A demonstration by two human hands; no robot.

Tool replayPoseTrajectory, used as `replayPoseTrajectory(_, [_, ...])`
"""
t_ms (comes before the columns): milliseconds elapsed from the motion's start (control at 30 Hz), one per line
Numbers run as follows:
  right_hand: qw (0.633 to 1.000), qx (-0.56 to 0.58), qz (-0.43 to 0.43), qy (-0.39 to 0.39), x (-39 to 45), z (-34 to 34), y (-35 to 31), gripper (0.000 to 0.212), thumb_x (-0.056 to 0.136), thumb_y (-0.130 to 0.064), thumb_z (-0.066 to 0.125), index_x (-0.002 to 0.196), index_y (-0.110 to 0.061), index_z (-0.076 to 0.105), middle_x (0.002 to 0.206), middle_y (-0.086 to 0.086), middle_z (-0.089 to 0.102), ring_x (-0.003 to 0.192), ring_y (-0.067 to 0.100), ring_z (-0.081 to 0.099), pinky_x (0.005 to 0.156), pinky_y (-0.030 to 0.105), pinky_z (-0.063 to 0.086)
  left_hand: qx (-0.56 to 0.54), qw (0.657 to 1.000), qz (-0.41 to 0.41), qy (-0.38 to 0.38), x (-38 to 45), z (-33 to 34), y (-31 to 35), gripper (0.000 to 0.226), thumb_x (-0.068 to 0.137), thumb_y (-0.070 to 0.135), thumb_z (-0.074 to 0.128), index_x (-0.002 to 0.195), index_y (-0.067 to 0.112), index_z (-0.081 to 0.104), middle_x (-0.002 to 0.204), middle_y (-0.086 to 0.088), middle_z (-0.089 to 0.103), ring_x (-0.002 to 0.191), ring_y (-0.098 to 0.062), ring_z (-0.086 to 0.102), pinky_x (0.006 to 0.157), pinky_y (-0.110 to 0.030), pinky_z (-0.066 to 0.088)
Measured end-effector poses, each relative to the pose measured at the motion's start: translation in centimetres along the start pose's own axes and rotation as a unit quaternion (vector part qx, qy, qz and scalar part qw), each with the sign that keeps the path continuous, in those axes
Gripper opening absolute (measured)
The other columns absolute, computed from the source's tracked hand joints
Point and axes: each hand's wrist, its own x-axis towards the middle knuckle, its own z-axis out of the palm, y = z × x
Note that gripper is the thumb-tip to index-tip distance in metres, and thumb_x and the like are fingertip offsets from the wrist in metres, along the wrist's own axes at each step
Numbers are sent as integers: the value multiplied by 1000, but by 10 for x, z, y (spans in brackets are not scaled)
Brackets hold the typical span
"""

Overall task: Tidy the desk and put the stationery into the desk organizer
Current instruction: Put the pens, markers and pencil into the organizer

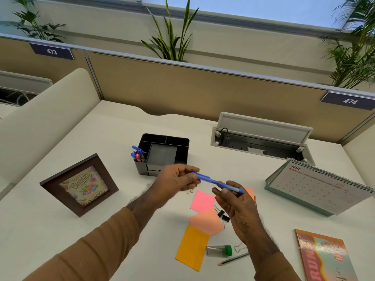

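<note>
Both sleeves frame our view; we hold the blue pen (218, 181) crosswise, left hand (176, 182) pinching its far end, right hand (235, 201) pinching its tip end, organizer (162, 154) just beyond the left

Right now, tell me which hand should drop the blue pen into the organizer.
Left. The left hand already pinches the blue pen at its end and sits just in front of the organizer, beside the pen compartment. The right hand is farther away.
</note>
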Motion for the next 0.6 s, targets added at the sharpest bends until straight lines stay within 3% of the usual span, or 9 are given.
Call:
replayPoseTrajectory(67, [999, -41, -14, 7, 3, -11, -2, 62, 62, -20, 82, 117, -7, 57, 110, 13, 71, 99, 31, 70, 76, 32, 59, -1, 999, 30, 35, 7, -16, 12, 17, 87, 1, 64, 101, 9, 69, 89, -16, 74, 82, -24, 72, 75, -27, 60])
replayPoseTrajectory(200, [974, -186, -37, 127, 12, -57, -2, 21, 86, -5, 65, 105, -14, 63, 107, 10, 69, 94, 28, 68, 81, 39, 57, 68, 979, 118, 151, 25, -74, 40, 18, 88, 1, 63, 97, 15, 71, 74, 1, 75, 73, -16, 69, 71, -21, 58])
replayPoseTrajectory(233, [945, -274, -48, 171, 14, -73, -2, 19, 88, -6, 63, 103, -18, 64, 108, 9, 69, 95, 27, 67, 84, 41, 55, 124, 964, 136, 192, 30, -90, 44, 18, 88, 5, 64, 101, 15, 72, 75, 1, 74, 74, -18, 69, 73, -24, 58])
replayPoseTrajectory(300, [854, -465, -58, 228, 14, -109, 0, 21, 88, -10, 63, 108, -18, 65, 112, 6, 68, 98, 23, 64, 88, 36, 50, 277, 908, 166, 268, 36, -119, 50, 21, 89, 14, 65, 108, 16, 72, 84, -4, 74, 75, -19, 69, 78, -28, 55])
replayPoseTrajectory(367, [777, -583, -42, 231, 13, -139, 6, 27, 88, -16, 63, 114, -16, 63, 115, 7, 65, 97, 22, 61, 88, 35, 49, 395, 841, 181, 321, 40, -139, 51, 23, 90, 22, 62, 111, 16, 71, 97, -6, 74, 81, -20, 68, 80, -31, 53])
replayPoseTrajectory(433, [725, -654, -21, 214, 12, -157, 12, 28, 87, -23, 64, 114, -16, 62, 113, 10, 65, 97, 24, 61, 86, 36, 49, 464, 797, 172, 346, 43, -149, 49, 26, 93, 26, 58, 114, 18, 71, 108, -5, 73, 93, -24, 67, 82, -36, 52])
replayPoseTrajectory(600, [710, -672, 39, 206, 17, -159, 26, 30, 84, -38, 65, 107, -19, 60, 98, 5, 69, 90, 22, 61, 80, 32, 46, 556, 752, 132, 329, 58, -152, 33, 28, 95, 25, 52, 117, 22, 69, 116, -3, 70, 104, -28, 63, 85, -38, 49])
